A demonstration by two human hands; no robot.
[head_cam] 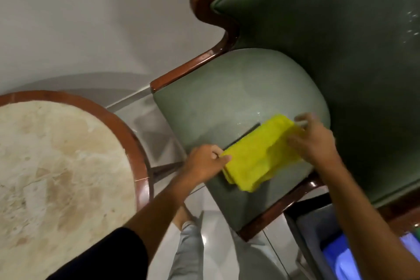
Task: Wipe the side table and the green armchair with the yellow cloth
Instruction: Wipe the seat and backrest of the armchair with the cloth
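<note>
The yellow cloth point(259, 154) lies folded on the padded arm of the green armchair point(227, 98). My left hand point(204, 163) pinches the cloth's left end. Its right end is gripped by my right hand point(313, 138), fingers curled over the fabric. The chair's dark green back and seat fill the upper right, edged with glossy brown wood. The round side table point(56, 154), with a mottled cream stone top and a brown wooden rim, stands at the left, apart from both hands.
A pale wall point(91, 18) rises behind the table and chair. Light floor tiles point(216, 245) show between them, with my leg and foot below. A grey bin with a blue object point(341, 257) sits at the lower right, close to the chair.
</note>
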